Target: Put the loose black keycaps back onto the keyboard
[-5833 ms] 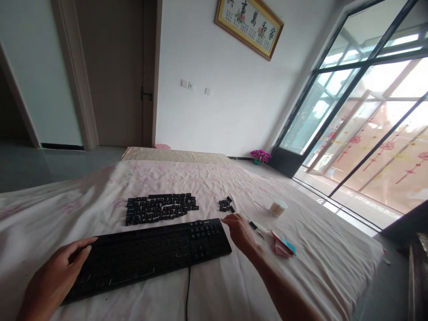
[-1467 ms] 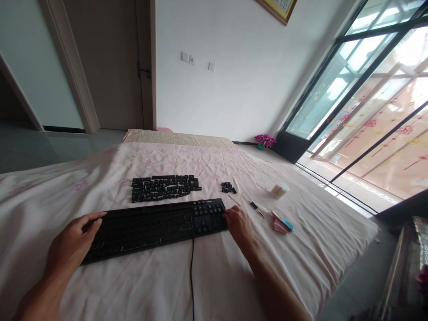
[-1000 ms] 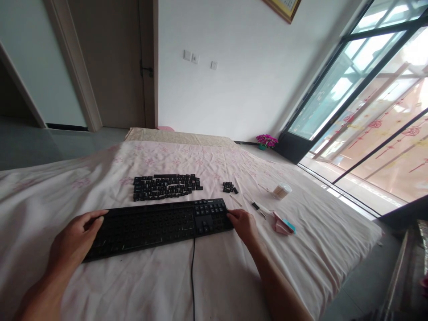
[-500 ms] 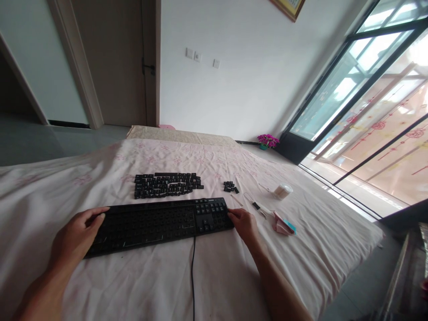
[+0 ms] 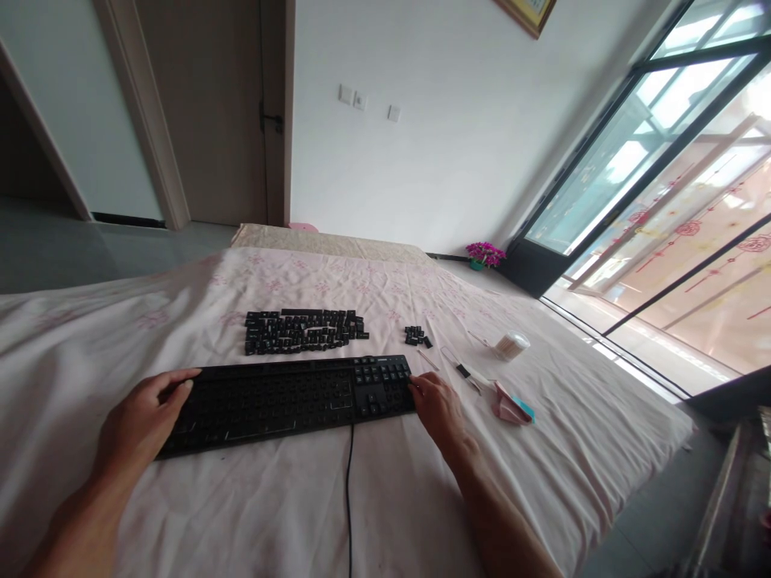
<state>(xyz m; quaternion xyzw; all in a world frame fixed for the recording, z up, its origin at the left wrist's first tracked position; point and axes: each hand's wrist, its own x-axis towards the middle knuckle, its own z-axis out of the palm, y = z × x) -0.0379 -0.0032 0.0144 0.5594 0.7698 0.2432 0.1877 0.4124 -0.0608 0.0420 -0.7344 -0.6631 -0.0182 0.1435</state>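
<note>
Left hand [image 5: 137, 417] on flat black plastic keyboard [image 5: 283, 399]

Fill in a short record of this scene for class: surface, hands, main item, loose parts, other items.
Surface: bed sheet, pale pink
Left hand: on the keyboard's left end
Right hand: on the keyboard's right end
Main item: keyboard, black, most keys off, cable toward the viewer
Loose parts: keycaps in rows behind it; small pile to their right
Other items: swab tub, pink cloth
</note>
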